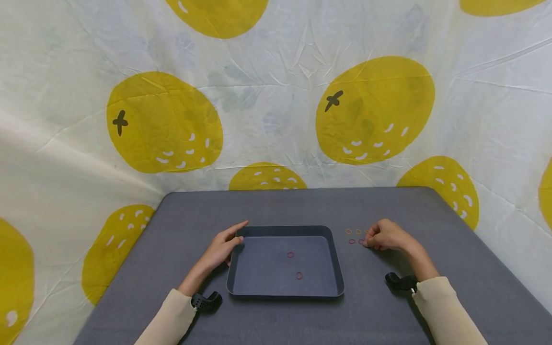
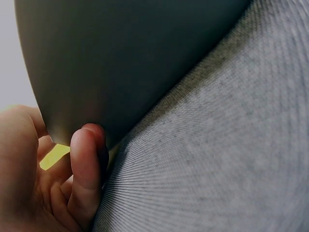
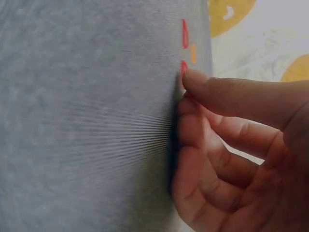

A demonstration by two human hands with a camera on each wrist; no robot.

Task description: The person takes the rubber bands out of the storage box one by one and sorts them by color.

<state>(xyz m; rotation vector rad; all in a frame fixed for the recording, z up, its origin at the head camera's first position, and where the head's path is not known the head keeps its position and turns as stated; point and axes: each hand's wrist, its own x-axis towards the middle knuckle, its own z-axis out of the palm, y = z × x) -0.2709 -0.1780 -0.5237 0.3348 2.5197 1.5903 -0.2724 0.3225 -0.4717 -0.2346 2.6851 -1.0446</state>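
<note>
A dark grey tray [image 1: 284,293] lies on the table, with two small red rubber bands inside, one red rubber band [image 1: 290,255] farther back and another red rubber band [image 1: 299,276] nearer the front. My left hand [image 1: 222,247] grips the tray's back left corner, thumb over the rim and fingers outside the wall [image 2: 96,63]. To the right of the tray, my right hand [image 1: 385,235] has its thumb and fingertips pinched together at a red rubber band [image 3: 184,67] on the tabletop; the fingertips partly hide it.
Another red rubber band [image 1: 351,241] lies just left of the right hand. Behind it runs a row of yellow-orange rubber bands [image 1: 358,231]. The grey tabletop [image 1: 284,206] ends against a white cloth [image 1: 267,115] printed with yellow fruit.
</note>
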